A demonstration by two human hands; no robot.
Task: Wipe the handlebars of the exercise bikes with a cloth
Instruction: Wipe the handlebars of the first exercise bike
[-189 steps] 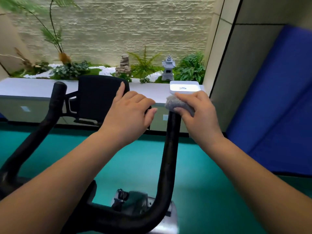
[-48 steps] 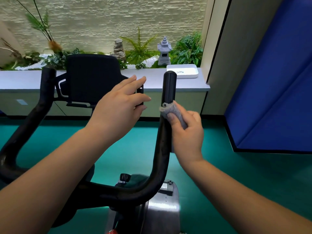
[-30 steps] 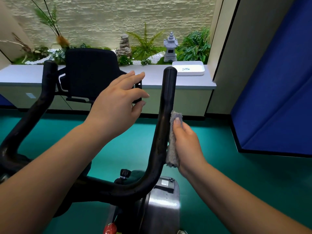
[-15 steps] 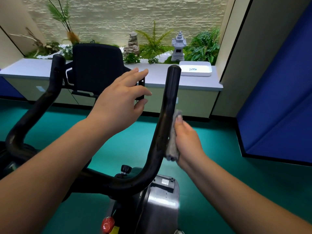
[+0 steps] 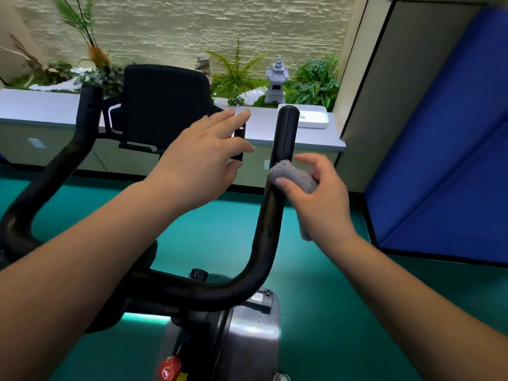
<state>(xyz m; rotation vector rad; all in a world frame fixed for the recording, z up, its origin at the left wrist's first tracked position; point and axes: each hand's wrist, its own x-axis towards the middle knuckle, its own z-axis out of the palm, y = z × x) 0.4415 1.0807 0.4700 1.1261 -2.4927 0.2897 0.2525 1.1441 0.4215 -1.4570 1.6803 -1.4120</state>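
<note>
On the right handlebar [image 5: 275, 188], midway up, the right hand [image 5: 316, 196] pinches the cloth [image 5: 295, 176] against the bar, left hand [image 5: 203, 160] open nearby; wiping under way, next stroke likely runs toward the tip.

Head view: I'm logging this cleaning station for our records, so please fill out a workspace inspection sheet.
Surface: green floor, bare where seen.
Job's things: grey cloth against the right handlebar; left handlebar untouched.
Clutter: white tray on the grey ledge.
Grippers: right hand holds the cloth; left hand open by the black console.
Cables: nothing seen.
Surroundings: blue mat, ferns, stone lantern.
</note>
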